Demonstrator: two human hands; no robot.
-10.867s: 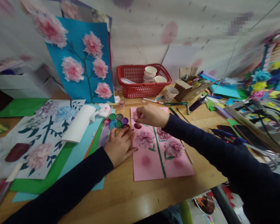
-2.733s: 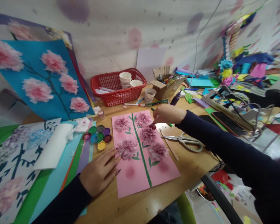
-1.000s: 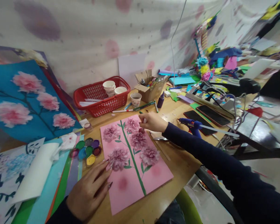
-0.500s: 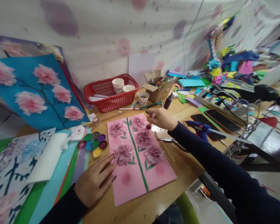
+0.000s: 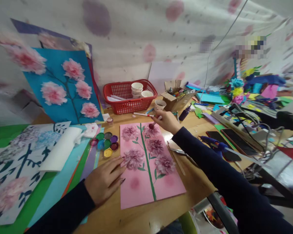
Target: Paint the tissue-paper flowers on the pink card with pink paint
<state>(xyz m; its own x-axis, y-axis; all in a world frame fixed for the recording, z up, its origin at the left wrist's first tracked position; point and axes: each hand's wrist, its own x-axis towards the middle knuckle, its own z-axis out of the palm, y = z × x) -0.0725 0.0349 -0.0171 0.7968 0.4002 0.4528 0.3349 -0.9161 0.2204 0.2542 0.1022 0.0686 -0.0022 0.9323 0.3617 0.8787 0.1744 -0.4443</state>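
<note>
My right hand (image 5: 168,121) grips a paint dabber (image 5: 151,126) by its pale handle, and its round dark red head is at the upper right paper flower (image 5: 153,131) on a pink card (image 5: 136,200). Several ruffled mauve flowers flank the card's painted green stem (image 5: 150,175), along with green leaves and two soft dark pink spots near the bottom. My left hand (image 5: 106,178) lies open, fingers stretched out, at the card's left edge beside the lower left flower (image 5: 133,158). Little paint pots (image 5: 107,152) of several colours cluster above it.
Behind the card stand a red basket (image 5: 127,105) with paper cups, another paper cup (image 5: 160,104) and a cardboard box (image 5: 171,101). Scissors (image 5: 179,151), a glue gun (image 5: 213,144) and phones (image 5: 238,141) lie to the right. A blue flower picture (image 5: 61,81) leans at left.
The view has swung left, so things sit further right. My right hand has lowered the dabber from beside the card's top right edge onto the upper right flower. My left hand stays by the card.
</note>
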